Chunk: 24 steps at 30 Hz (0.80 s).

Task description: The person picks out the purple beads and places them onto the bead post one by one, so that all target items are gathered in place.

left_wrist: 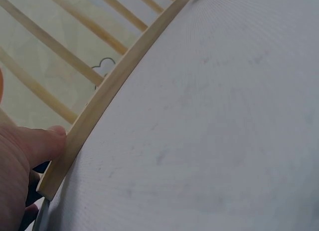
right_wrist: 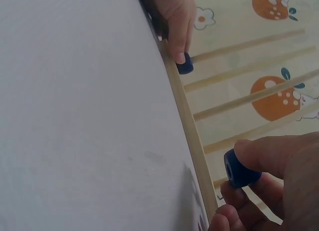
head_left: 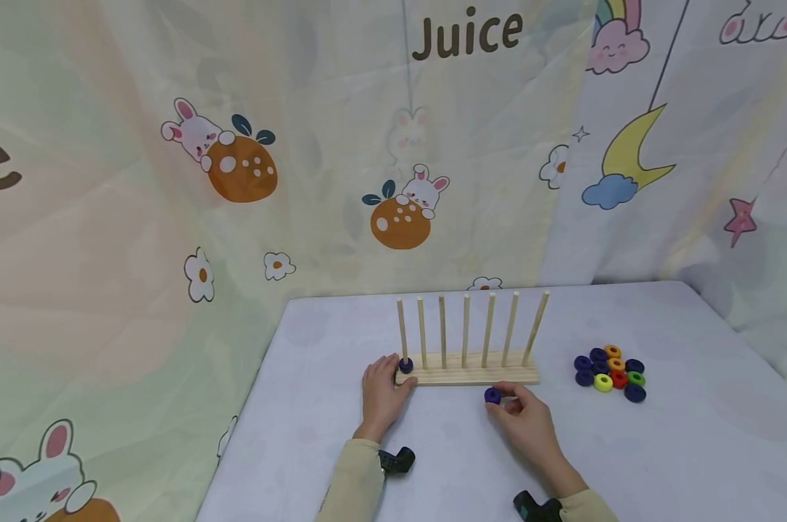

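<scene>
A wooden peg rack [head_left: 469, 376] with several upright dowels stands on the table. At its left end, my left hand [head_left: 381, 395] grips the base, thumb along the front edge and fingers at the end. One dark blue bead [head_left: 406, 365] sits at the foot of the leftmost dowel, close by those fingers. In front of the rack's right half, my right hand [head_left: 526, 424] pinches another blue bead [right_wrist: 241, 169] between thumb and fingers. The right wrist view shows the hole in that bead's side face.
To the right of the rack lies a cluster of loose beads: several dark blue ones [head_left: 635, 393], plus orange, a yellow [head_left: 603, 383], a red [head_left: 618, 379] and a green [head_left: 637, 378]. A printed cloth [head_left: 328, 145] hangs behind the white-covered table [head_left: 706, 435].
</scene>
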Motion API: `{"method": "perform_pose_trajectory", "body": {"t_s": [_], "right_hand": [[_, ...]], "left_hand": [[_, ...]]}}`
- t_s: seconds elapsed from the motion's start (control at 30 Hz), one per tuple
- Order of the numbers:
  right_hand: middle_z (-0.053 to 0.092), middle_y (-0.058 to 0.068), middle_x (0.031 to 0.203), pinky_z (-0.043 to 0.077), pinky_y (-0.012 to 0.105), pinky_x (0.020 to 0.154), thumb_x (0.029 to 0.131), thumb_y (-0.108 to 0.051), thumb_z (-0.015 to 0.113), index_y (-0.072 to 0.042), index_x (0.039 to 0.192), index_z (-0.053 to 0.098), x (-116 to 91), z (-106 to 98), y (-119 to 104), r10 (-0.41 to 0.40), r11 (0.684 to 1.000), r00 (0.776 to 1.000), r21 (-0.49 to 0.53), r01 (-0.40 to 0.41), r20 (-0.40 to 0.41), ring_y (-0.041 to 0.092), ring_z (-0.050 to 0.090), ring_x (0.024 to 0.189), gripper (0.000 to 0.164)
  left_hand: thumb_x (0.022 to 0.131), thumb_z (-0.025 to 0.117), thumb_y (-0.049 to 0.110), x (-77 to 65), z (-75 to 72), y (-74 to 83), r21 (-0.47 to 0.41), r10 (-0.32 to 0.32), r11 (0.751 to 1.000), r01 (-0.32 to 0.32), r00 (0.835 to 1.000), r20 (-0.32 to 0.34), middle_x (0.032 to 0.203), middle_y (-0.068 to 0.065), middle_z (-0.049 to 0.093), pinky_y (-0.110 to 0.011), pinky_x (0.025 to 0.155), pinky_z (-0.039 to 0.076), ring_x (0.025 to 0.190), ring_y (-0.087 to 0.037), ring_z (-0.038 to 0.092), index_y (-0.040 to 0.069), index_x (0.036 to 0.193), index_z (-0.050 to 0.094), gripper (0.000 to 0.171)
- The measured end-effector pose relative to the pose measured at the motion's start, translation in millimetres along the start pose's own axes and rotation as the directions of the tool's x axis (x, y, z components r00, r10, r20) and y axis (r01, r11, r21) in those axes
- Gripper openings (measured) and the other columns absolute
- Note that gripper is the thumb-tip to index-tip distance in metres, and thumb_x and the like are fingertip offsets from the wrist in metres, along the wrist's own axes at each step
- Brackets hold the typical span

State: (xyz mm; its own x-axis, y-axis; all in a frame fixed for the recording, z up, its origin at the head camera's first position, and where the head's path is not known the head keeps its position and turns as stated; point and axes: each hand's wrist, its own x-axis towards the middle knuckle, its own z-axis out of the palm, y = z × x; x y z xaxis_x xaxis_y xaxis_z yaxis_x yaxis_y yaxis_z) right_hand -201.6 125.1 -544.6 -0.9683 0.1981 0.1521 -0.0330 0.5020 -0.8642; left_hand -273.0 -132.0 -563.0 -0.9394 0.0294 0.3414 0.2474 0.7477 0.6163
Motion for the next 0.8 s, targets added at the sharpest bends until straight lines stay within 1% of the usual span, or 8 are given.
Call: {"method": "perform_pose_trajectory", "body": {"t_s": [0.23,0.57,0.8], "right_hand": [[0.07,0.007,0.096,0.045,0.019,0.058,0.077,-0.005,0.081,-0.009,0.109,0.07,-4,4,-6,-0.028,1.0,0.999,0.014,0.028,0.017,0.009,0.054,0.069,0.034],[0.071,0.006,0.095,0.047,0.019,0.057,0.076,-0.004,0.081,-0.008,0.107,0.07,-7,9,-7,-0.065,0.997,0.997,0.049,0.063,0.035,0.008,0.055,0.068,0.034],[0.067,0.0,0.084,0.046,0.02,0.057,0.074,-0.004,0.083,-0.009,0.104,0.071,-12,16,-12,-0.086,0.994,0.994,0.068,0.082,0.07,0.006,0.054,0.066,0.033]], "left_hand": [[0.083,0.075,0.029,-1.0,-1.0,1.8,0.002,0.002,1.0,-0.002,1.0,-0.001,0.133,-0.015,0.059,-0.052,0.114,0.025,0.129,-0.035,0.047,-0.003,0.13,0.059,0.059],[0.083,0.076,0.029,0.1,-1.0,2.3,0.004,-0.003,1.0,0.003,1.0,-0.001,0.134,-0.015,0.059,-0.052,0.115,0.025,0.13,-0.035,0.047,-0.003,0.13,0.059,0.059],[0.083,0.075,0.03,-0.1,-1.6,2.8,0.006,-0.004,1.0,0.004,1.0,0.001,0.134,-0.015,0.059,-0.052,0.115,0.025,0.13,-0.035,0.046,-0.003,0.13,0.059,0.059]]}}
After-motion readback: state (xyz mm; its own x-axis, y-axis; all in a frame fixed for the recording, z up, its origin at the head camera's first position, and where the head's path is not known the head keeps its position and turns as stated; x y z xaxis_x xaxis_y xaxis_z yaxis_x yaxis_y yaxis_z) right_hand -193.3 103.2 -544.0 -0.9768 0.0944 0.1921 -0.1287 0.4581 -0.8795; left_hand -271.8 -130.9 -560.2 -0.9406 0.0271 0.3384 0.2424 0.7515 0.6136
